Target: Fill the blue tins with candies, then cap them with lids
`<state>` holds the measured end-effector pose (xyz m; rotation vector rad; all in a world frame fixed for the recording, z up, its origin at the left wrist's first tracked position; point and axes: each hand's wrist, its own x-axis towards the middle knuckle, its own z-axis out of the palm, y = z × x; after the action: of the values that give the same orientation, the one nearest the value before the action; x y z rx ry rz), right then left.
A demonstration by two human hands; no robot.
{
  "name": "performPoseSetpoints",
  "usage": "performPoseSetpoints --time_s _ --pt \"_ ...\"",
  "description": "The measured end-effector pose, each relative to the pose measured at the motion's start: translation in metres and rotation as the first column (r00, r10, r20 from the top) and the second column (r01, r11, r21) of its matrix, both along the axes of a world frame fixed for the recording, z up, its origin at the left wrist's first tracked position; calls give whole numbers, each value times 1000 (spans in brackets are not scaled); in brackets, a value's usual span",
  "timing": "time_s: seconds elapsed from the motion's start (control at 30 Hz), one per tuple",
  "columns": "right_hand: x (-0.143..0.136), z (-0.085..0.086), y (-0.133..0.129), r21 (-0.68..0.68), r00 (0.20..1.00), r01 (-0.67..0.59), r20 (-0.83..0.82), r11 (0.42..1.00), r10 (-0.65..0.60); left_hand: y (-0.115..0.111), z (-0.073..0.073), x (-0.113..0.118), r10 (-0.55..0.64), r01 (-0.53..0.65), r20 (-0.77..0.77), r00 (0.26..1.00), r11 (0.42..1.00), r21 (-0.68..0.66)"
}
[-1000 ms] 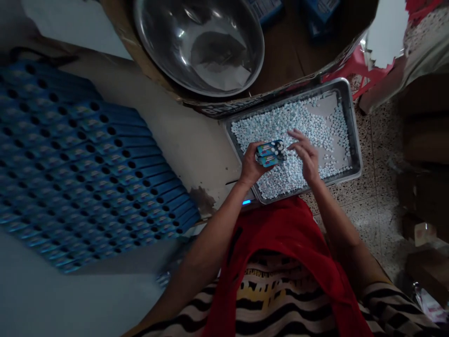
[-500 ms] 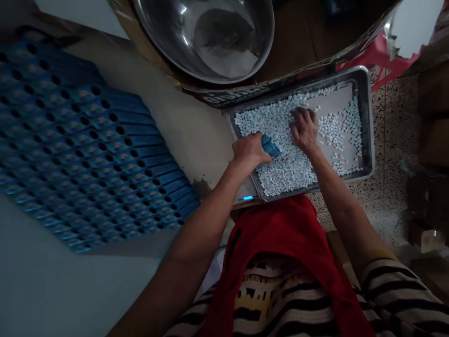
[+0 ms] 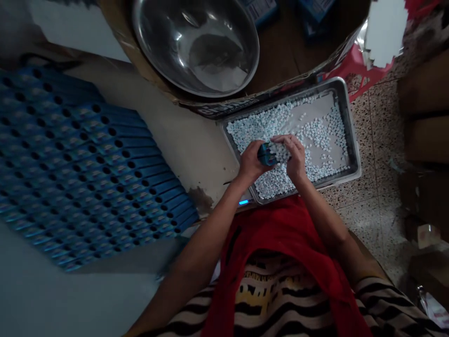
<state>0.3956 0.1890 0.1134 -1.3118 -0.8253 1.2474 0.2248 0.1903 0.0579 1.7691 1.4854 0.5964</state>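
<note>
Head view: my left hand (image 3: 250, 163) clamps a small blue container (image 3: 265, 155) over the metal tray (image 3: 352, 154); right hand (image 3: 293, 154) cups white pellets (image 3: 317, 133) against it. Blue containers (image 3: 84, 164) already cover the counter; many pellets remain in the tray.

Person, seen from above: bare forearms, left hand (image 3: 251, 161) and right hand (image 3: 295, 158) without gloves, rings or a watch. Top (image 3: 277, 299) in black-and-white horizontal stripes, with a yellow printed panel bearing dark lettering across the chest, too blurred to read. Striped short sleeve (image 3: 389, 299) visible on the right upper arm. Red cloth (image 3: 291, 238) draped down the front over the top.
</note>
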Motion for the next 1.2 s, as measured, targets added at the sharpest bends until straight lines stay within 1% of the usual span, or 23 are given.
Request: performPoseSetpoints --time_s 0.07,0.13,0.2,0.27,0.37,0.43,0.5,0.57,0.6,0.67,0.7,0.73,0.8,0.87,0.93,0.97,1.0,1.03,1.07,1.1,1.13,1.17,1.2 --pt "6 17 -6 9 997 39 63 999 -40 -12 -8 8 34 -40 148 988 998 39" --pt "13 24 -11 20 987 120 110 993 -122 -19 -12 17 -6 -7 236 972 998 55" --pt "19 23 -13 10 984 147 97 989 -147 -22 -13 21 -47 38 250 967 998 41" --pt "23 20 -14 -19 995 96 28 995 -95 -21 -14 22 -48 51 231 972 999 -4" --pt "26 12 -14 -24 994 19 -109 1000 -21 -20 -19 20 13 -3 253 967 999 -39" --pt "33 5 -19 -20 991 24 -130 1000 -27 -21 -24 19 47 -41 295 954 999 -29" --pt "46 -4 -32 -34 997 75 -12 997 -75 -21 -27 18 34 -28 323 946 999 -23" --pt "63 -17 -55 -57 966 90 250 994 -73 -20 -28 16 12 -4 318 948 1000 -25" --pt "70 -25 -67 -75 918 46 395 996 -13 -18 -27 14 10 -4 307 952 1000 -20" --pt "79 -40 -89 -129 786 -165 582 978 210 -13 -24 7 4 -11 284 959 1000 22" --pt "80 -48 -97 -156 709 -312 618 937 339 -11 -22 3 -7 -7 273 962 999 51" --pt "78 -56 -101 -170 630 -455 632 874 451 -8 -20 -1 -4 -17 267 964 997 79" --pt "71 -71 -97 -191 456 -669 657 718 600 -5 -18 -11 50 -84 261 964 989 119" --pt "65 -84 -80 -237 289 -758 712 607 640 -4 -17 -20 86 -118 248 965 986 118" --pt "66 -95 -56 -294 153 -785 761 545 631 -6 -18 -29 104 -127 236 966 988 86" --pt "69 -99 -43 -317 107 -786 776 531 621 -8 -19 -32 131 -152 238 962 986 72" --pt "73 -104 -30 -335 81 -775 788 535 611 -11 -20 -35 174 -195 248 953 979 59" --pt "78 -108 -18 -351 76 -750 796 560 600 -15 -21 -38 210 -228 263 942 973 42" --pt "82 -112 -7 -359 96 -710 803 605 589 -19 -22 -39 223 -238 284 933 971 21" --pt "85 -114 3 -357 145 -651 808 670 571 -23 -23 -40 217 -225 304 928 974 -10" --pt "87 -116 12 -339 228 -569 810 749 541 -27 -24 -41 207 -203 322 924 978 -45" --pt "87 -117 19 -309 345 -470 798 826 495 -30 -25 -41 208 -193 336 919 978 -78" --pt "85 -116 24 -276 489 -360 758 891 432 -34 -26 -40 229 -206 344 911 973 -101"
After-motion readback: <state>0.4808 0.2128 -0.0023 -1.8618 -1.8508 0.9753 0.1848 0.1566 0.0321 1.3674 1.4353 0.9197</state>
